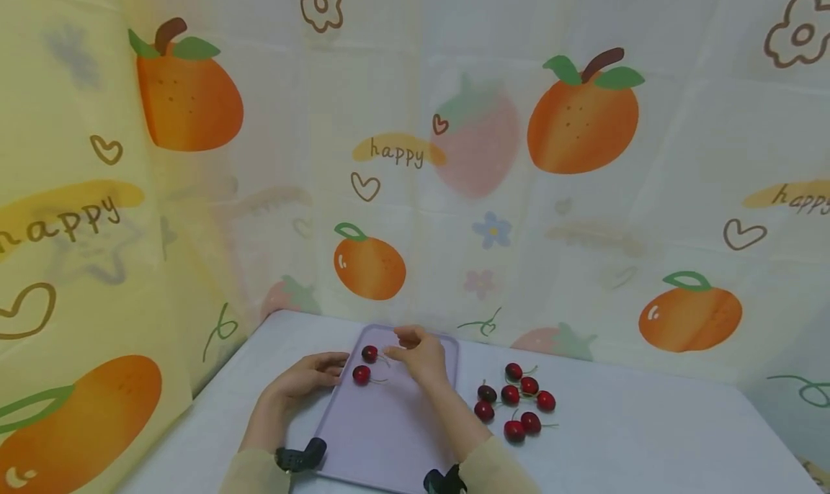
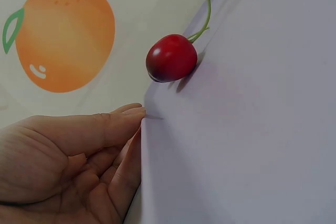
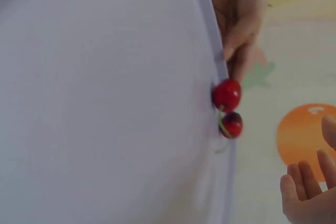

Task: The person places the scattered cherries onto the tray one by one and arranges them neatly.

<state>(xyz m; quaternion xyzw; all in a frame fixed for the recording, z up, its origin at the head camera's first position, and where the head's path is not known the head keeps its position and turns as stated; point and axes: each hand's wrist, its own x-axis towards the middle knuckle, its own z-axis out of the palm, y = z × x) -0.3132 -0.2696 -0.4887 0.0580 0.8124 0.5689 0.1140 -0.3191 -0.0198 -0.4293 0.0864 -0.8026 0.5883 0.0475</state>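
Fruit-printed curtains (image 1: 583, 191) in pale yellow, dotted with oranges and the word "happy", fill the upper frame behind a pale surface (image 1: 648, 436) at the bottom of the head view. On it lies a lilac cutting board (image 1: 382, 436), lower centre. Two cherries (image 1: 361, 374) sit on the board's upper left part, one just above the other, stems trailing right. The left hand (image 1: 305, 380) rests at the board's left edge, its fingers (image 2: 123, 116) straight and relaxed, tips touching the rim just below a cherry, holding nothing. The right hand (image 1: 420, 353) hovers above the board's top end, just right of the cherries, fingers loosely curled and empty. A loose cluster of cherries (image 1: 515, 400) lies on the surface right of the board, apart from both hands.
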